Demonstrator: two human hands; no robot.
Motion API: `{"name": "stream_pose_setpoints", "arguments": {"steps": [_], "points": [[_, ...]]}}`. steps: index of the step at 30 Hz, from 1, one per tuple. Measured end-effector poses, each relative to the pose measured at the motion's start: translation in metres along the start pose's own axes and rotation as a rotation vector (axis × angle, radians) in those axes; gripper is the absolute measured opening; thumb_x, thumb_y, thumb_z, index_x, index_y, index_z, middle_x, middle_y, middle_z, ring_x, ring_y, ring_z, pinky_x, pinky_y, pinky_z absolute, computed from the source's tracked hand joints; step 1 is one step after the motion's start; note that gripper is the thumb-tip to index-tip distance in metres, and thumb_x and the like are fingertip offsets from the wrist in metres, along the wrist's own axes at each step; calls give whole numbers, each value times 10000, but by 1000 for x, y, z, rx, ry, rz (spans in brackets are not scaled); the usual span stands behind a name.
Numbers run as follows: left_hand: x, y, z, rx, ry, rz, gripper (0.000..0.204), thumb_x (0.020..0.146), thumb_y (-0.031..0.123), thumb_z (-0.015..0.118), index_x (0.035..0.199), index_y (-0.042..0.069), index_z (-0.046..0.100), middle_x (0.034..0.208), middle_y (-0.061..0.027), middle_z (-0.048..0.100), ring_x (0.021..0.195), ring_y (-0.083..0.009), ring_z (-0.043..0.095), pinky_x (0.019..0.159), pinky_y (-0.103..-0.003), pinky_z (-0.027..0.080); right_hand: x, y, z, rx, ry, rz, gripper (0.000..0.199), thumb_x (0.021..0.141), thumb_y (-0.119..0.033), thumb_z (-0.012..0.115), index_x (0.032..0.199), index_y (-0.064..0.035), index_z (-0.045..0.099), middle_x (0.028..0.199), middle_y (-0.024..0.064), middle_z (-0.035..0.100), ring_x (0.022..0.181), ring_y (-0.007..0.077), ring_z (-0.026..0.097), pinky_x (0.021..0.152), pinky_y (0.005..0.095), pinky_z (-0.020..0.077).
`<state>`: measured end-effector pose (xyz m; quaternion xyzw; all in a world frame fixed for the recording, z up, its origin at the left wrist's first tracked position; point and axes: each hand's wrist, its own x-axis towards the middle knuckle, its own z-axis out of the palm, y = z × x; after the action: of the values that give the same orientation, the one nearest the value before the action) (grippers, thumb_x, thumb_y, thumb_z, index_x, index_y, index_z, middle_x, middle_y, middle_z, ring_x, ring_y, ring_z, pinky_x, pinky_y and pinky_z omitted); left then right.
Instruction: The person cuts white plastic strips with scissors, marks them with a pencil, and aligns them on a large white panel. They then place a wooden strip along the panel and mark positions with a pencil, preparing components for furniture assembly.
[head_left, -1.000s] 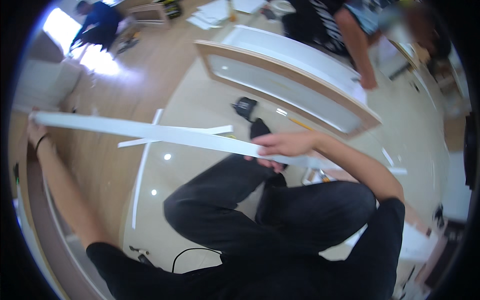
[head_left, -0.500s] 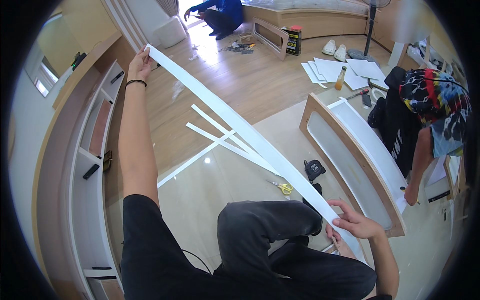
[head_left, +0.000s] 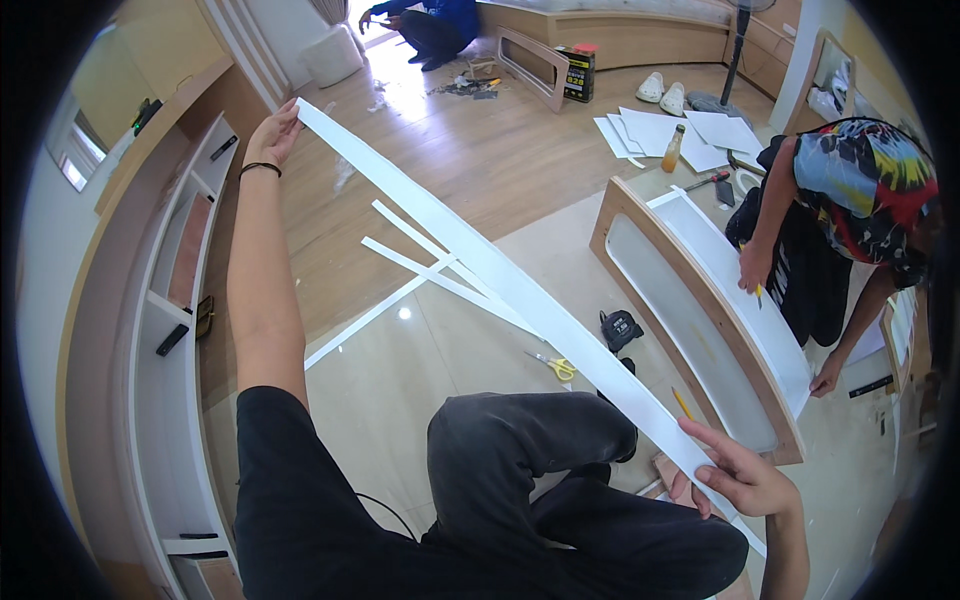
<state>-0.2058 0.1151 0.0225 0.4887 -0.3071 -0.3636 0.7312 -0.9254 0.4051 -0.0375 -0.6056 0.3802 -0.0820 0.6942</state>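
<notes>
Stretched taut across a workshop floor: a long white strip point(head_left: 500, 285), pinched at its far end by the left hand point(head_left: 275, 130) with arm fully extended, and clamped at its near end between thumb and fingers of the right hand point(head_left: 735, 480). Below it, loose white offcuts point(head_left: 440, 275), yellow-handled scissors point(head_left: 553, 365) and a black tape measure point(head_left: 620, 328); just beside, a curved wooden cabinet frame point(head_left: 700, 320) under a co-worker's hand point(head_left: 752, 268).
</notes>
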Motion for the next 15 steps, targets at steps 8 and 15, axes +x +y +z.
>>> {"name": "stream_pose_setpoints", "arguments": {"steps": [8, 15], "points": [[0, -15, -8, -32, 43, 19, 329, 925, -1, 632, 1249, -48, 594, 1241, -137, 619, 1158, -222, 594, 1069, -300, 483, -12, -11, 10, -91, 121, -8, 588, 995, 55, 380, 1549, -127, 310, 1014, 133, 689, 636, 170, 613, 692, 298, 534], [6, -21, -15, -24, 58, -6, 350, 912, 10, 653, 1253, -43, 595, 1228, -116, 647, 1143, -194, 608, 1040, -265, 488, -18, -11, 15, -87, 161, -50, 546, 1003, 26, 407, 1530, -109, 358, 964, 123, 687, 599, 155, 591, 649, 295, 522]]}}
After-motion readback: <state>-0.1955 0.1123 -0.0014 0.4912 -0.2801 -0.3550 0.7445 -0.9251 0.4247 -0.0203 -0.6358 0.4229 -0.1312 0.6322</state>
